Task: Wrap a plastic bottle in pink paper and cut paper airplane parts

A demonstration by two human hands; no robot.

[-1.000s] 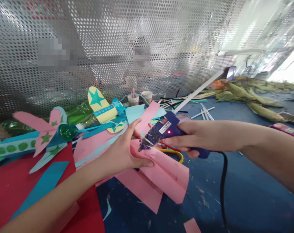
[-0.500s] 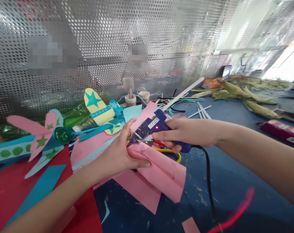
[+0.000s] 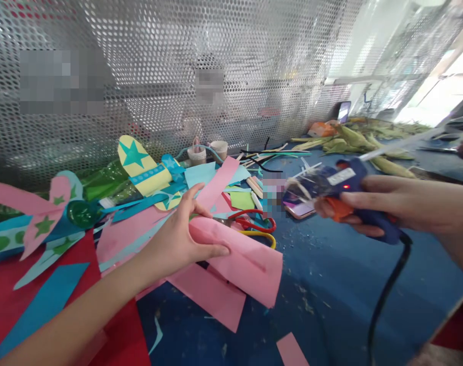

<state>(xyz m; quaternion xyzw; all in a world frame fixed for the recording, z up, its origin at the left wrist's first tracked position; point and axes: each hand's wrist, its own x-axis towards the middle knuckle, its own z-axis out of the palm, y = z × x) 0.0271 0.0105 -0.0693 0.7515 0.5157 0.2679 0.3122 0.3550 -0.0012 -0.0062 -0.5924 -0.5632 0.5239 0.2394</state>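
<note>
Left hand (image 3: 183,236) grasps a rolled pink paper sheet (image 3: 250,262) slanting lengthwise toward lower right; right hand (image 3: 394,203) clasps a dark-blue plastic glue gun (image 3: 355,173) pointing left.

Left hand (image 3: 180,234) curved, thumb extended; right hand (image 3: 387,201) gripping; the 2 well apart

Pink ppr roll (image 3: 242,254), L of glue gun (image 3: 340,178)

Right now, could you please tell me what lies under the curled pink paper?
A flat pink strip sticks out beneath the curled pink paper; whatever lies deeper is hidden by it and the left hand.
</note>
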